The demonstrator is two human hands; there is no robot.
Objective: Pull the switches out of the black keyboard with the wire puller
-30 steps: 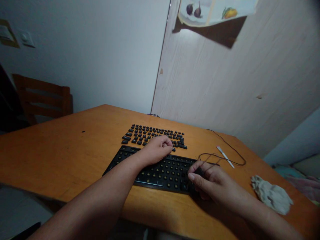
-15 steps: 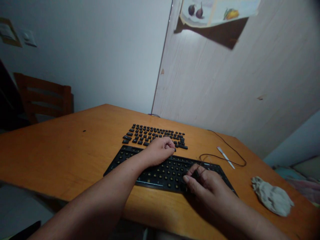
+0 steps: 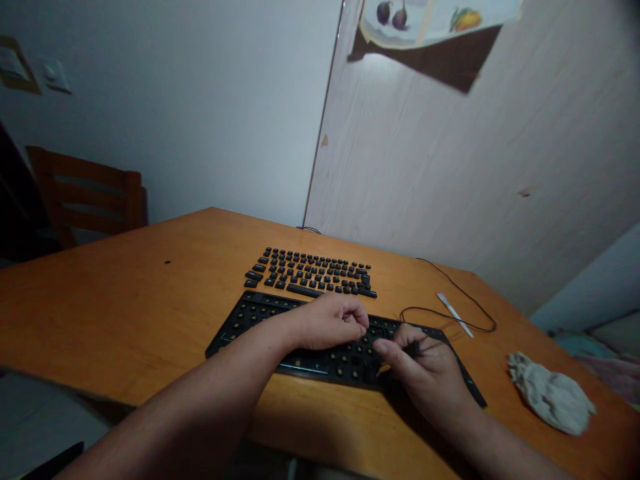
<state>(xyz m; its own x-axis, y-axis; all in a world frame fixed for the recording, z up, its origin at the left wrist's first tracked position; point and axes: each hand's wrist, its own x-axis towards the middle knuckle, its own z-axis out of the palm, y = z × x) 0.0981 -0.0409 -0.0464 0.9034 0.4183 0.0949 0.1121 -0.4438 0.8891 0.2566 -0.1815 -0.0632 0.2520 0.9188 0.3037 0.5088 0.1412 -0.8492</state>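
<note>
A black keyboard base (image 3: 310,368), most of its keycaps off and pale switch stems showing, lies in front of me. Over its middle is my left hand (image 3: 333,323), fingers curled in; whatever they hold, if anything, is hidden. At the right part of the base, my right hand (image 3: 425,363) is closed around a small dark tool (image 3: 413,349) with thin wire ends, which looks like a keycap puller. The hands are close together but apart. Loose black keycaps (image 3: 310,270) are laid out in rows behind the base, with the long space bar (image 3: 305,291) in the front row.
A thin dark cable (image 3: 465,293) loops across the table (image 3: 175,320) at the right, beside a white stick-like tool (image 3: 455,315). A crumpled pale cloth (image 3: 553,393) lies at the right edge. A wooden chair (image 3: 95,190) stands behind at left.
My left hand has moved from the keycap rows toward me and right, nearing my right hand. The space bar is uncovered. My right hand has shifted slightly and turned the tool.
</note>
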